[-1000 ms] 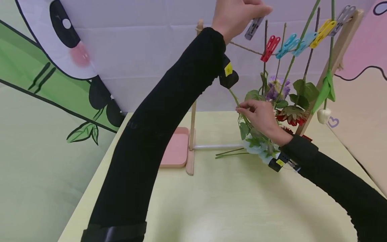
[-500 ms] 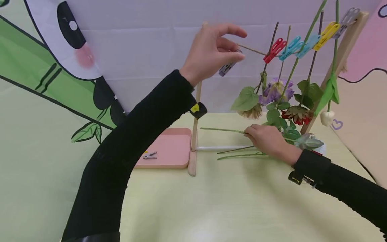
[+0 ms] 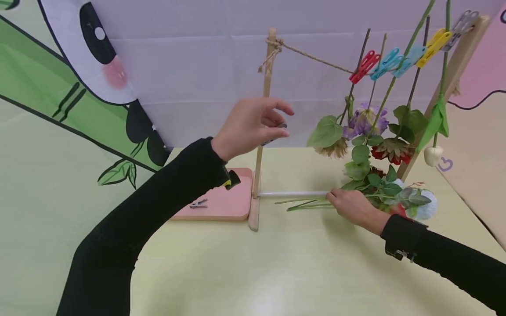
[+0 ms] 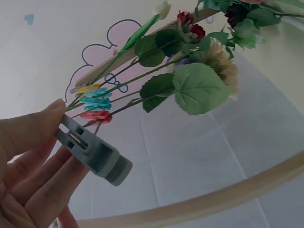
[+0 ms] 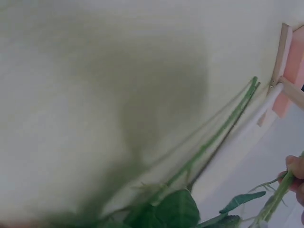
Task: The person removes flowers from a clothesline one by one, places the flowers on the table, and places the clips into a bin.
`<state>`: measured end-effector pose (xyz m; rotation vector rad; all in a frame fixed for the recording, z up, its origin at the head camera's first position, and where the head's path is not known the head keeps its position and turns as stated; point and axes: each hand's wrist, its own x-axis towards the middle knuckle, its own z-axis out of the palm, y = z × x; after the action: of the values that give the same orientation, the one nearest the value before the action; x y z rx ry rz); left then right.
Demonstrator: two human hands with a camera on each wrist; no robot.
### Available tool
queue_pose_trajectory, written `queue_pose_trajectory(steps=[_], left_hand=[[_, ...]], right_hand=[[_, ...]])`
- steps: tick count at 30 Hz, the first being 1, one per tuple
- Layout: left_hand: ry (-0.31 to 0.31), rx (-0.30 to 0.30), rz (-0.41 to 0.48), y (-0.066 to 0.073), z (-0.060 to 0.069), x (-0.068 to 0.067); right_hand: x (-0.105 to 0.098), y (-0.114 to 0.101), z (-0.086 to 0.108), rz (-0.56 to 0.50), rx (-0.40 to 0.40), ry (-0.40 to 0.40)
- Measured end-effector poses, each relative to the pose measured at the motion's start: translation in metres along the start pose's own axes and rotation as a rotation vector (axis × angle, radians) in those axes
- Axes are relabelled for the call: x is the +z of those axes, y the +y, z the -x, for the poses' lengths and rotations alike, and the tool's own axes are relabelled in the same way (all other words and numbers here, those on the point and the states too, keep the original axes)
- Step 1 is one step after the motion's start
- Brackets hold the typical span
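My left hand (image 3: 253, 125) is in the air beside the left post, pinching a grey clothespin (image 4: 92, 149) between thumb and fingers. In the left wrist view the clothespin's jaw end points away from the hand. Low over the table, my right hand (image 3: 357, 210) grips a green flower stem (image 5: 275, 202) near the white crossbar. Under and beside that hand lie loose flowers, among them a pale blue one (image 3: 427, 204). Several flowers hang head down from a rope (image 3: 312, 57), held by red (image 3: 364, 66), light blue, yellow (image 3: 434, 47) and grey clothespins.
A wooden post (image 3: 268, 83) carries the rope's knotted left end; a slanted post (image 3: 462, 61) stands at right. A white crossbar (image 3: 292, 194) runs low between them. A pink tray (image 3: 233, 197) with a small grey clothespin (image 3: 198, 203) sits at left.
My left hand came down and left from above the rope, keeping the clothespin. My right hand lowered the stem from near the hanging flowers to the loose flowers on the table.
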<state>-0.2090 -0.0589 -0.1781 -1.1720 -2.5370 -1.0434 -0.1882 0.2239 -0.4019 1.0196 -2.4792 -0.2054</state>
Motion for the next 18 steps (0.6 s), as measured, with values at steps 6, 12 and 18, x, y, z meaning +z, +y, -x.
queue_pose_trajectory(steps=[6,12,18], left_hand=[[-0.025,-0.042,-0.041,-0.032,0.018,0.002],[-0.025,-0.146,-0.076,-0.071,0.033,0.01],[-0.063,-0.296,-0.135,-0.118,0.05,0.022]], right_hand=[[0.015,-0.007,0.008,-0.019,0.005,-0.033],[0.033,-0.006,0.014,-0.034,-0.034,0.031],[0.052,-0.003,0.017,-0.019,-0.072,0.126]])
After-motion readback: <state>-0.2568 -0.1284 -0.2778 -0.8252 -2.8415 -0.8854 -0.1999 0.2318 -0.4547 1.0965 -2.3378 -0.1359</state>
